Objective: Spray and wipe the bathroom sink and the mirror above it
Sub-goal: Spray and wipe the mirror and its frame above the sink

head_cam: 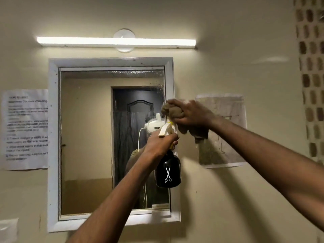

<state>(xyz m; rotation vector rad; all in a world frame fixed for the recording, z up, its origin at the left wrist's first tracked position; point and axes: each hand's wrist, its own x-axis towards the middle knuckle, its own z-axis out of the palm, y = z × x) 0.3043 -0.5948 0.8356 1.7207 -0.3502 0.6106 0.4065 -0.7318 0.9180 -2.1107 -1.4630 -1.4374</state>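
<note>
Midway through the job, a person works on the mirror [87, 137]; the sink is out of view.

Gripping a black spray bottle [168, 170] by its neck, the left hand [160, 142] holds it up before the glass, while the right hand [191, 113] clutches a bunched brown cloth [172, 111] against the mirror's right edge. Dark specks and a cloudy film show along the top and upper right corner, suggesting wiping remains; the sink's condition cannot be judged.

Lit tube light [115, 42]; printed notice [26, 128]; stained paper [226, 130].
</note>
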